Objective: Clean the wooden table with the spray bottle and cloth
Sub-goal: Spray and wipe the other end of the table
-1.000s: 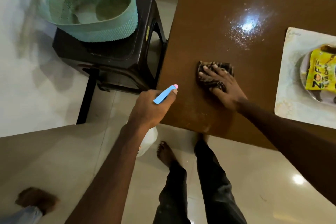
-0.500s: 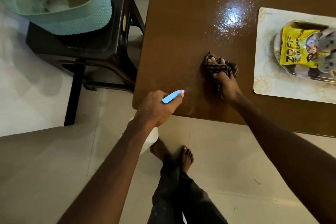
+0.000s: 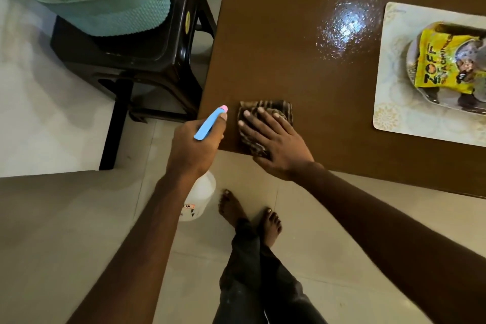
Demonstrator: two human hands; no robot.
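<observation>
The right hand [image 3: 273, 139] is pressing flat, fingers spread, on the striped cloth [image 3: 265, 116] at the tabletop [image 3: 289, 34] near-left corner, overhanging the near edge; the left hand [image 3: 194, 147] is keeping its grip clamped around the spray bottle [image 3: 201, 200] just off that corner, nozzle toward the cloth

Bare arms and feet [image 3: 249, 214]; dark trousers [image 3: 263, 284], faintly speckled.

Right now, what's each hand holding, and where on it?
Left hand grips the spray bottle at its neck, under the blue head. Right hand holds nothing; it lies flat on the cloth, pressing it onto the table.
</observation>
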